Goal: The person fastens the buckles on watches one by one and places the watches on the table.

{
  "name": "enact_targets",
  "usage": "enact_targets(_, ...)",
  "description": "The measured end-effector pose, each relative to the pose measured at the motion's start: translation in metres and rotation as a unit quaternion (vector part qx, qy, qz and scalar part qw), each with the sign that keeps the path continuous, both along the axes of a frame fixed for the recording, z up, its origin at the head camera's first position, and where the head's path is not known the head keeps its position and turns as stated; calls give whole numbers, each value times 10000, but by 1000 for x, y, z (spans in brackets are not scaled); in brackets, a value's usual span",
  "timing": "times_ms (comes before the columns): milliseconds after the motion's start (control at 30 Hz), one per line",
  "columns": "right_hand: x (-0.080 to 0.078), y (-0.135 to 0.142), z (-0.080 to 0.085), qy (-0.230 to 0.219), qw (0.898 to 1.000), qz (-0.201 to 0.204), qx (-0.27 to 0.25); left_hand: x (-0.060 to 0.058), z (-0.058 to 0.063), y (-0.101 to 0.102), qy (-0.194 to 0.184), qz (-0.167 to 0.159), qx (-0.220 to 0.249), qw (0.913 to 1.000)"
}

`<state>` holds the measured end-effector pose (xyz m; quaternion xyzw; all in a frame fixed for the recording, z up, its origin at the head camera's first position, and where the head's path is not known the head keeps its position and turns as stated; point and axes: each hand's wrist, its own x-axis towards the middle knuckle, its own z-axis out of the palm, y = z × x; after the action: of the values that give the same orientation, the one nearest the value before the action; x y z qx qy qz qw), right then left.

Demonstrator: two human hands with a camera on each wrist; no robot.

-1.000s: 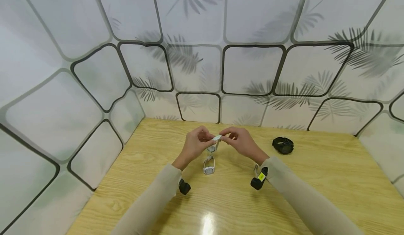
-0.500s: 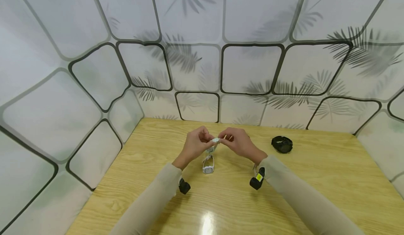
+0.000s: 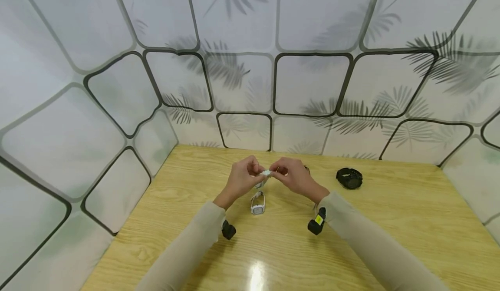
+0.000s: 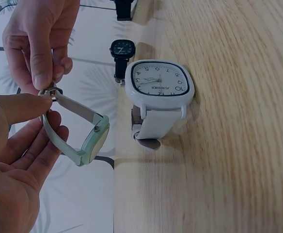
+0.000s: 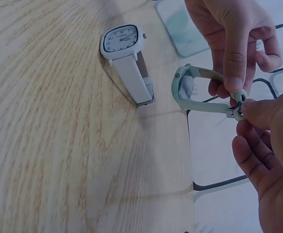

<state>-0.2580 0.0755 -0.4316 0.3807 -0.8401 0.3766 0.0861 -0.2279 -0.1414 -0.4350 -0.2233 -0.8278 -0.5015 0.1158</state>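
Observation:
A mint-green wristwatch (image 4: 94, 145) hangs in the air, its strap forming a loop with the buckle (image 5: 236, 110) at the fingertips. My left hand (image 3: 242, 178) pinches one side of the strap by the buckle between thumb and fingers. From the other side, my right hand (image 3: 294, 176) pinches the strap end at the same buckle, thumb close to the left thumb. In the head view the fingers partly cover the watch. Below and nearer to me stands a white watch (image 3: 258, 210) with a squarish face, its strap fastened in a loop.
A black watch (image 3: 350, 178) lies on the wooden table (image 3: 187, 173) to the right. Another small dark watch (image 4: 123, 48) shows in the left wrist view, mostly hidden behind the right hand in the head view. A patterned wall (image 3: 242, 131) borders the table's back and left.
My right hand has shifted slightly left, bringing its fingertips closer to my left hand's at the strap. The left hand has hardly moved, and the white and black watches stay in place.

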Motion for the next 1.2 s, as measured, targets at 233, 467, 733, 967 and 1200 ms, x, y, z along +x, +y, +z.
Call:
enact_targets(233,-2,4,2,-212,9997,-58,-118,-3,-1,-2,-16,-107,331,9994)
enact_targets(467,-3,8,-1,-533,9982,-15,-290,0,1,-2,-37,-229,578,9981)
enact_targets(733,-1,5,-4,-895,9951,-114,-414,0,-2,-6,-66,-111,319,9994)
enact_targets(967,0,3,-1,-538,9984,-90,-164,1,0,-7,-121,-189,294,9993)
enact_targets(1200,-1,0,-1,-329,9993,-42,-165,0,2,-6,-56,-187,197,9996)
